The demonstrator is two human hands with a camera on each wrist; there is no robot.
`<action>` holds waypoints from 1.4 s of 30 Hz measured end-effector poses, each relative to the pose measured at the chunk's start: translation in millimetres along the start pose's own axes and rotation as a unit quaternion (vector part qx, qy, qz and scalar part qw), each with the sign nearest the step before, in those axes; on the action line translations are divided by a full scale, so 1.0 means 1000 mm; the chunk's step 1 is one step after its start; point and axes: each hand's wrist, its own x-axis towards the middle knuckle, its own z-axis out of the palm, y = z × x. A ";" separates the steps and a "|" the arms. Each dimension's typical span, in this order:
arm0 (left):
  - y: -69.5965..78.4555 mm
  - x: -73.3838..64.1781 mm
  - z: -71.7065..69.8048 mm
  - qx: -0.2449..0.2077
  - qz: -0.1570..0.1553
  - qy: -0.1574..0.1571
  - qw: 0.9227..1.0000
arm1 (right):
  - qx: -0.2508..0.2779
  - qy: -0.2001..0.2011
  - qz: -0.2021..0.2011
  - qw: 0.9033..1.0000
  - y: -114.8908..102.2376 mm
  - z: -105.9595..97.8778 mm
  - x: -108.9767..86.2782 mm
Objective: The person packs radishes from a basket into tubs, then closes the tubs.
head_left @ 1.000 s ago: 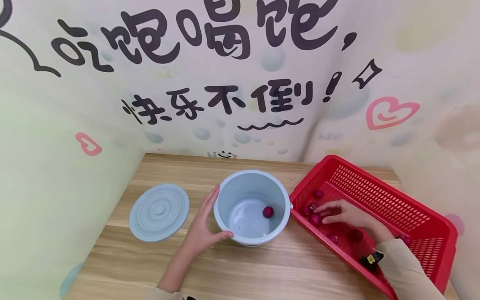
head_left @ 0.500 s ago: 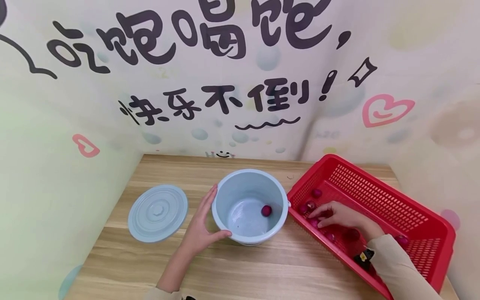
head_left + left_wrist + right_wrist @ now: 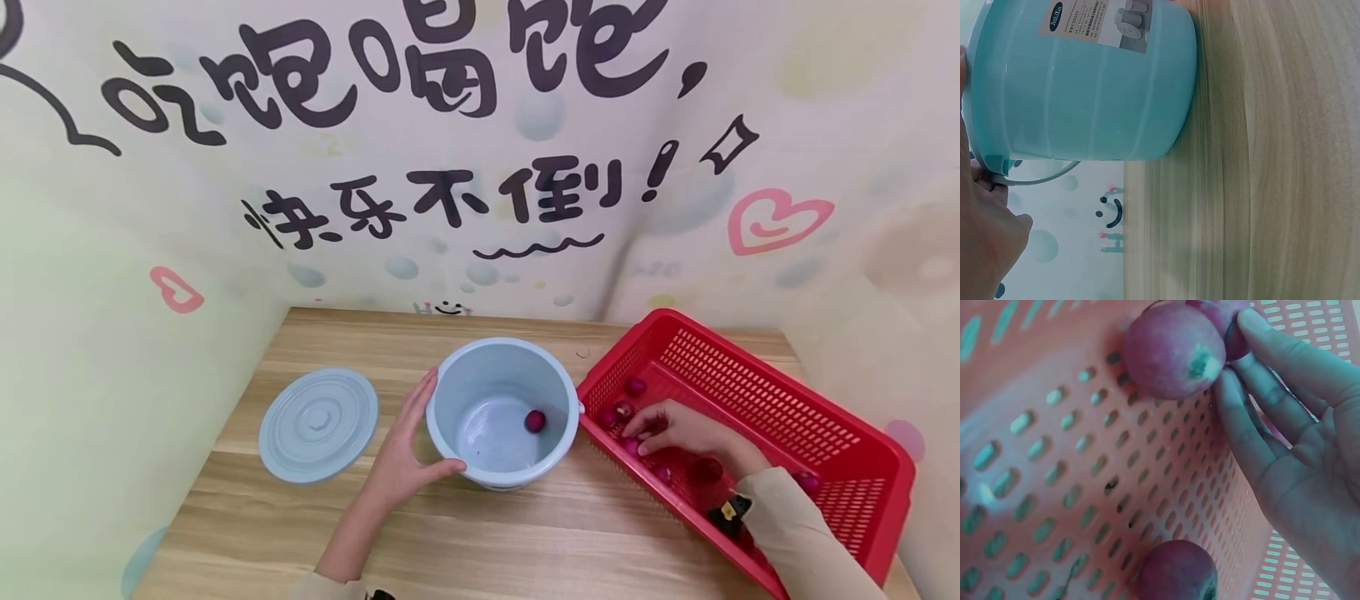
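A light blue plastic bucket (image 3: 450, 417) stands on the table, with one red radish (image 3: 535, 422) at its bottom. My left hand (image 3: 401, 467) holds the bucket by its left side, thumb at the near rim and fingers along the outer wall. In the left wrist view, fingers bend near the handle's pivot. Inside the red basket (image 3: 757, 392), my right hand (image 3: 693, 433) pinches a radish (image 3: 632, 447) between thumb and fingers. The right wrist view shows a second radish (image 3: 1172, 353) right beside that one and another radish (image 3: 1179, 572) lower down.
A round light blue lid (image 3: 318, 425) lies on the wooden table (image 3: 525, 542) left of the bucket. The basket's high perforated walls stand close to the bucket's right side. A printed backdrop (image 3: 450, 275) rises behind the table. Several more radishes lie scattered in the basket.
My right hand's fingers have drawn in and come down onto a radish in the basket. My left hand and the bucket stay put.
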 end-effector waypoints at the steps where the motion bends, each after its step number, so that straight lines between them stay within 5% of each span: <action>1: 0.000 0.000 0.000 0.000 -0.001 -0.001 1.000 | -0.001 0.002 0.002 1.000 -0.001 0.000 0.000; 8: 0.001 0.000 0.000 -0.004 0.000 -0.003 1.000 | -0.033 0.017 0.018 0.999 -0.009 -0.007 -0.005; 20: -0.001 0.001 -0.003 0.002 0.000 -0.001 1.000 | 0.000 0.011 -0.033 0.999 -0.038 -0.025 -0.005; 42: 0.001 0.000 -0.002 0.013 -0.007 -0.005 1.000 | 0.004 0.069 -0.040 0.997 -0.096 -0.038 -0.013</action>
